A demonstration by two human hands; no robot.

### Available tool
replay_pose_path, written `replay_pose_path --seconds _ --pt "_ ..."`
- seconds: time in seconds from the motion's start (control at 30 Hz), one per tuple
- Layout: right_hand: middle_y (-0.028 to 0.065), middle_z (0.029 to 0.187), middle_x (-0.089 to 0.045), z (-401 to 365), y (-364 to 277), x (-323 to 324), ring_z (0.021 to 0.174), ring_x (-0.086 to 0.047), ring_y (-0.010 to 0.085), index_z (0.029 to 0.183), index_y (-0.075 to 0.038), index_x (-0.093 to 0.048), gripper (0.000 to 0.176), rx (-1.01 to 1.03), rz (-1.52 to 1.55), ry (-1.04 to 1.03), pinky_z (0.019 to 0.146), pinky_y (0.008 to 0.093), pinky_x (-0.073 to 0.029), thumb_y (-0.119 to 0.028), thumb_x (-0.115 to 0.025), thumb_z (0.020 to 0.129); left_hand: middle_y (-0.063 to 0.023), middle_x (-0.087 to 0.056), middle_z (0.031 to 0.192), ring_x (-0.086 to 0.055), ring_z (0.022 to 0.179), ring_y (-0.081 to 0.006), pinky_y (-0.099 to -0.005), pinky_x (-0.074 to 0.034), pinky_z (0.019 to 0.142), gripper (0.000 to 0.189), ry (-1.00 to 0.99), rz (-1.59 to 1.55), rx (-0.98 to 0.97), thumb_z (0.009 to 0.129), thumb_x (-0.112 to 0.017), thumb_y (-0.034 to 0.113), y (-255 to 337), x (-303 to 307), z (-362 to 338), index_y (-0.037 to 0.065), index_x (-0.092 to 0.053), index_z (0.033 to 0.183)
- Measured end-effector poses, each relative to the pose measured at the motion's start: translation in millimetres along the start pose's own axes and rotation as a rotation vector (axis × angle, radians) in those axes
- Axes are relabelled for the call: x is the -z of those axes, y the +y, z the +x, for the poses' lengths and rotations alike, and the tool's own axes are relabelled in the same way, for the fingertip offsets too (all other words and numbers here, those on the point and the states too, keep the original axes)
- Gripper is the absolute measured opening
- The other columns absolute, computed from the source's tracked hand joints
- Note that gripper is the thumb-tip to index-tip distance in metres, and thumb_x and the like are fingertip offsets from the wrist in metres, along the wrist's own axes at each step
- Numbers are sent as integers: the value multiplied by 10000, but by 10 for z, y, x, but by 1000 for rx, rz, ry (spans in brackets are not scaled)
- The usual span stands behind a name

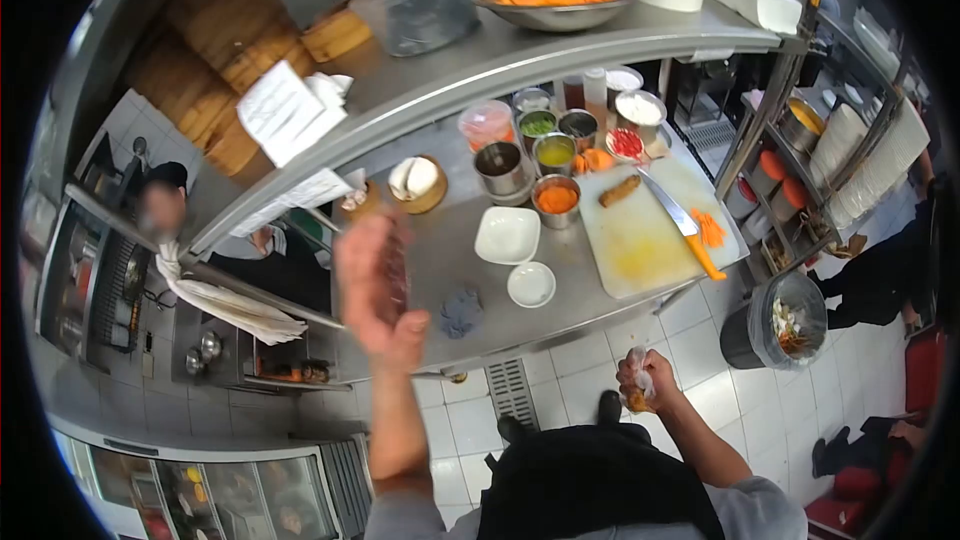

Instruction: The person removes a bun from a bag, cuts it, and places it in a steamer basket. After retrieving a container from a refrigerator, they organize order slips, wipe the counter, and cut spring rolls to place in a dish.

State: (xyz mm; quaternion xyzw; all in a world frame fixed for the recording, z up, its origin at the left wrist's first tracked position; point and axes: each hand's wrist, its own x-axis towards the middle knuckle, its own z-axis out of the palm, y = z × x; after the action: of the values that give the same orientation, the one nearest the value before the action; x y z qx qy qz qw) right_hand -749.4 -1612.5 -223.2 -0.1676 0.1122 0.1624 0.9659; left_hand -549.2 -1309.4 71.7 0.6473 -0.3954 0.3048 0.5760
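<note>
My left hand (378, 285) is raised in front of the steel counter (430, 270), slightly blurred, with fingers stretched out and the thumb apart. I see nothing in it. Lower down, beyond the counter's front edge, my right hand (648, 380) is wrapped around a clear plastic bag (638, 358) with something brown inside. On the counter, a white cutting board (630, 240) carries a browned piece of food (620, 192), an orange-handled knife (680, 220) and chopped orange pieces (708, 230). Two white bowls, one squarish (506, 235) and one round (531, 284), stand left of the board.
Metal containers (556, 200) of sauces and chopped ingredients crowd the counter's back. A crumpled grey-blue cloth (460, 312) lies near its front. The overhead shelf (640, 35) bears a steel bowl (555, 0). A lined bin (775, 325) stands at right; other people (165, 205) are nearby.
</note>
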Motion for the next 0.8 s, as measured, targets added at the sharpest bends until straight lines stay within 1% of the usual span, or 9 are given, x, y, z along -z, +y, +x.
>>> replay_pose_path --seconds 0.17,0.33,0.4,0.47,0.57,0.63,0.7,0.77,0.8 --pt "33 696 -480 344 287 -532 592 -468 167 809 -114 -518 273 -75 -100 7 519 313 -410 -343 -571 947 -169 -620 1167 -586 1099 -301 -386 -485 919 608 -58 400 -514 803 -774 469 545 130 1887 11 -671 1189" --pt "14 688 -472 884 807 -1324 580 -469 146 839 -126 -521 204 -4 -177 -108 505 299 -405 -248 -636 955 -199 -666 1180 -675 945 -311 -389 -537 854 607 -555 434 -215 820 -776 500 -122 -283 3078 -2 -697 1152" --pt "14 693 -471 1016 1071 -1584 576 -457 138 878 -135 -529 146 15 -100 -106 496 283 -389 -207 -638 943 -276 -672 1041 -617 1052 -404 -481 -489 938 660 -340 510 -371 843 -673 606 -451 -402 3082 -16 -719 1061" --pt "11 693 -465 1110 1222 -1693 576 -452 137 896 -135 -530 134 22 -84 -162 496 279 -385 -205 -635 940 -236 -618 1154 -555 1126 -397 -486 -424 1010 583 -65 342 -561 861 -684 480 -253 -390 2713 -40 -658 1124" --pt "12 706 -454 1101 1332 -1989 573 -437 135 921 -125 -525 118 127 -153 -149 496 275 -381 -196 -619 935 -240 -556 1078 -540 1100 -399 -441 -451 961 489 -316 -22 -400 822 -732 283 242 214 1307 -38 -591 1163" --pt "16 718 -447 1221 1292 -2241 569 -428 135 929 -114 -520 113 207 -300 -137 498 275 -380 -188 -605 932 -220 -512 1246 -525 1164 -389 -433 -448 1003 593 -590 -34 -95 862 -729 295 496 836 302 -38 -537 1314" --pt "31 752 -446 1438 1394 -2495 588 -437 138 946 -90 -516 93 683 -518 -59 531 280 -399 -174 -555 932 -190 -481 1370 -505 1262 -342 -421 -430 1042 682 -434 22 173 934 -670 361 236 1147 -580 3 -411 1454" --pt "60 831 -475 1700 1555 -2747 650 -462 137 962 -74 -519 100 605 -495 -228 578 276 -414 -171 -503 943 -172 -483 1397 -526 1270 -315 -416 -429 1049 702 -299 99 315 956 -645 392 -34 1382 -1198 34 -371 1494" --pt "71 876 -494 1896 1716 -2857 701 -494 148 966 -75 -521 108 668 -555 -311 618 281 -435 -179 -497 949 -152 -505 1372 -532 1252 -279 -409 -422 1056 651 -122 -331 752 986 -587 425 -131 1483 -1442 42 -386 1473"
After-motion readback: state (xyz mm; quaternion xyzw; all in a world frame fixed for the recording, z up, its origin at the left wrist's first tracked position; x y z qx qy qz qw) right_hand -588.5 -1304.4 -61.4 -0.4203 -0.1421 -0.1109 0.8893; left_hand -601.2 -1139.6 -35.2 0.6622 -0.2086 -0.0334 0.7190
